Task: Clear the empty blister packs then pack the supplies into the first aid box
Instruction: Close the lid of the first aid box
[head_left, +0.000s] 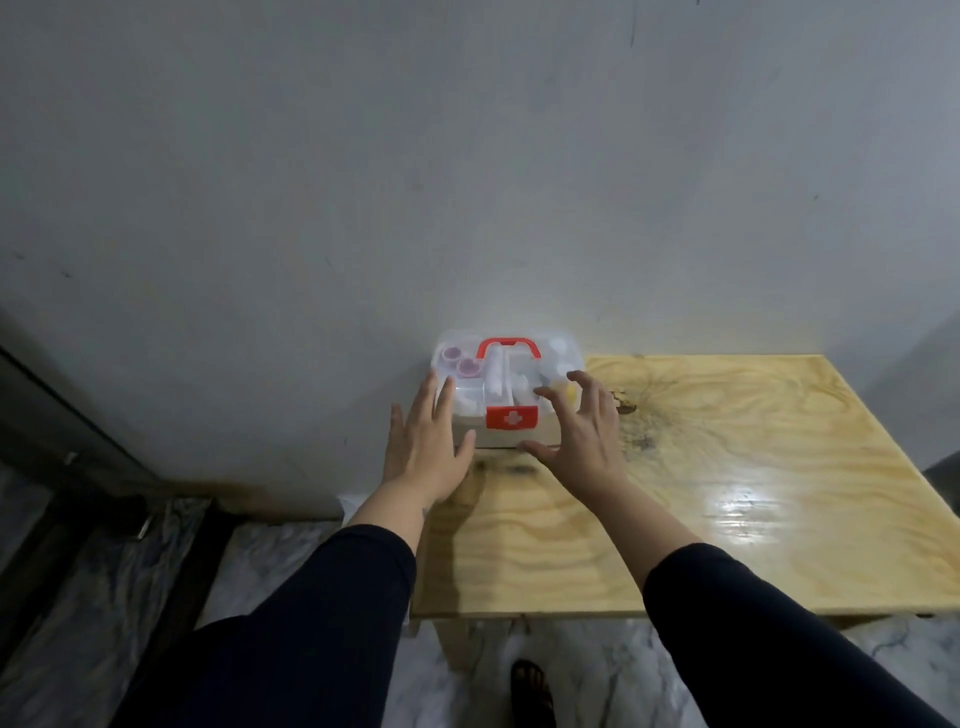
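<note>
Dark fabric sleeves (322, 623) cover both forearms, which extend toward the first aid box (498, 384).

Left of the box: veined marble floor (260, 566) and a matt grey wall (415, 182), which the box backs onto.

Left hand (423, 447): flat, fingers (428, 395) straight and spread, released, laid at the box's left front corner. Contact cannot be confirmed.

Box: translucent plastic, rectangular with rounded corners, lid closed. It sits at the far left corner of the counter (727, 467). A red handle (509, 345) is on the lid's centre. A red latch (511, 417) with a white cross is at the centre of the front wall.

Contents seen through the lid: two round purple-capped containers (460, 362) at the left, white items in the middle and at the right, and one yellow item (567, 400) at the right front.

Right hand (584, 436): fingers (587, 384) spread and bent like a claw over the box's right front edge, thumb low near the front wall, grasping nothing.

Right of the box: the counter surface is glossy varnished plywood with wavy grain. Dark stains (636, 431) lie just beside the box. The surface extends well to the right and toward the near edge.
</note>
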